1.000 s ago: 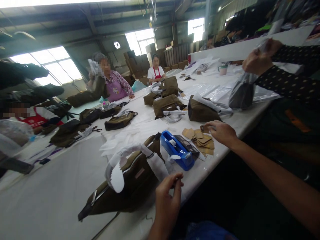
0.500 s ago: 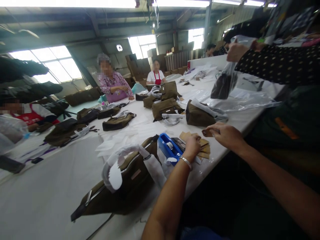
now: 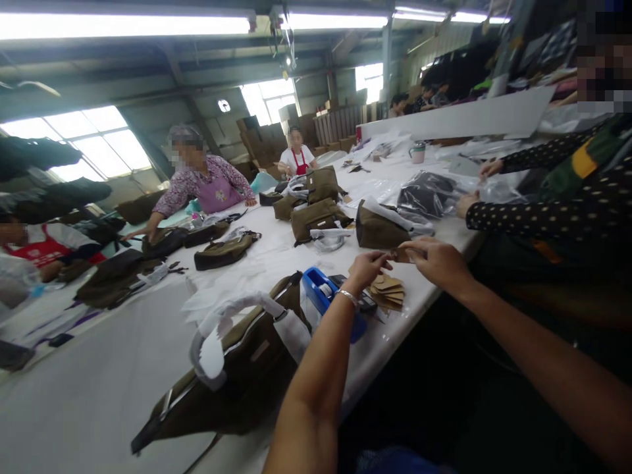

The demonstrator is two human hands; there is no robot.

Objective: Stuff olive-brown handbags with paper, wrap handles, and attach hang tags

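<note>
My right hand (image 3: pixel 439 263) pinches a small brown paper card (image 3: pixel 407 255) above the table's front edge. My left hand (image 3: pixel 369 268) is closed, its fingertips pinched at the card's left end. Beneath the hands lies a fanned pile of brown paper cards (image 3: pixel 390 289). A blue tape dispenser (image 3: pixel 316 289) stands left of the pile, partly hidden by my left forearm. Further left rests a large olive-brown handbag (image 3: pixel 247 375), with its handles wrapped in white material and a small label on its front.
Several olive-brown bags lie across the white table (image 3: pixel 89 395), the nearest a bag (image 3: pixel 380 227) just beyond my hands. At right, a co-worker's hands (image 3: pixel 469 203) handle a dark bag in clear plastic (image 3: pixel 427 193). Another person (image 3: pixel 212 181) reaches over bags opposite.
My left hand has lifted from the card pile to meet the card in my right hand. The co-worker at right has lowered the plastic-wrapped bag onto the table.
</note>
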